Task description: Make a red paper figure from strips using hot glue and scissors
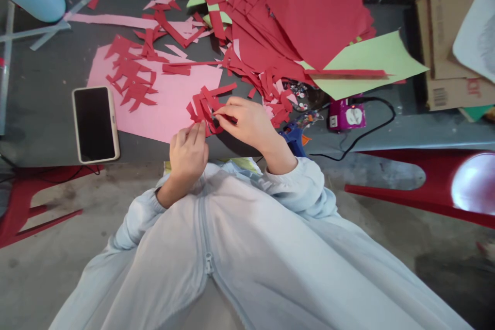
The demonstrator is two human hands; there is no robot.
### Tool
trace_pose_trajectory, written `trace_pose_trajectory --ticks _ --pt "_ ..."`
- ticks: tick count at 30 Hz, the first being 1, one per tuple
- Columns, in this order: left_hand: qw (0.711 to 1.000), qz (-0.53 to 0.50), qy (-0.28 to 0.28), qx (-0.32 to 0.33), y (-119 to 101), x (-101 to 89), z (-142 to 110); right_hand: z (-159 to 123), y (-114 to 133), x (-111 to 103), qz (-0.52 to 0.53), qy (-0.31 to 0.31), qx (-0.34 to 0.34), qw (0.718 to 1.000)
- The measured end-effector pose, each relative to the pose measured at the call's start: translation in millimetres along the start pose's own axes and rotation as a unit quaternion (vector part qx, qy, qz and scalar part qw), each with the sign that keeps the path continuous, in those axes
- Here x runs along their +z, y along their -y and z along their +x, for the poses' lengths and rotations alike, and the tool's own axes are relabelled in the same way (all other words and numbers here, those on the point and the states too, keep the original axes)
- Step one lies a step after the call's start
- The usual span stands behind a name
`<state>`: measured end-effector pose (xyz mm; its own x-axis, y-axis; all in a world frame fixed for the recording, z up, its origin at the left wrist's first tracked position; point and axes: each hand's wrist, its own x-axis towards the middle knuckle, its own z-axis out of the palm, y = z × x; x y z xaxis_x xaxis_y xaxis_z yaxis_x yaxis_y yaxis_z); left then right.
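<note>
A cut-out of red paper strips (201, 105) lies at the lower right edge of a pink paper sheet (166, 98). The fingers of my left hand (189, 152) rest flat on its near edge, against the table. Over its right side, my right hand (247, 121) is closed in a pinch. A small dark thing shows at those fingertips, too small to name. Another red strip cut-out (131, 72) lies on the left part of the pink sheet. Loose red and pink scraps (274, 95) are heaped to the right of my right hand.
A phone (95, 124) lies at the left. Stacked red paper (309, 5) and a green sheet (371, 59) are behind. On the right are a blue glue gun (294, 139), a purple box (347, 114), a black cable (373, 131) and cardboard (444, 36).
</note>
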<state>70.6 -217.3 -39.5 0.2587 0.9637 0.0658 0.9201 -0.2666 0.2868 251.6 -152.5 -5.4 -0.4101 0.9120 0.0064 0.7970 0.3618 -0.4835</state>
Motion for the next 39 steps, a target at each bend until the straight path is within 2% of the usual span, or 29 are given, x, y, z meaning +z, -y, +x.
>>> trace_pose_trajectory --ticks 13,28,32,39 --pt "1.0 0.005 -0.012 0.005 1 0.2 0 -6 8 -4 -0.126 0.088 -0.049 0.987" --pt "1.0 0.002 -0.013 0.002 2 1.7 0 -6 4 2 -0.129 0.084 -0.077 0.985" --pt "1.0 0.011 -0.018 0.005 2 2.2 0 -5 -1 3 -0.096 0.05 -0.057 0.993" --pt "1.0 0.011 0.001 0.009 1 -2.2 1 0 -4 0 0.025 -0.041 0.035 0.998"
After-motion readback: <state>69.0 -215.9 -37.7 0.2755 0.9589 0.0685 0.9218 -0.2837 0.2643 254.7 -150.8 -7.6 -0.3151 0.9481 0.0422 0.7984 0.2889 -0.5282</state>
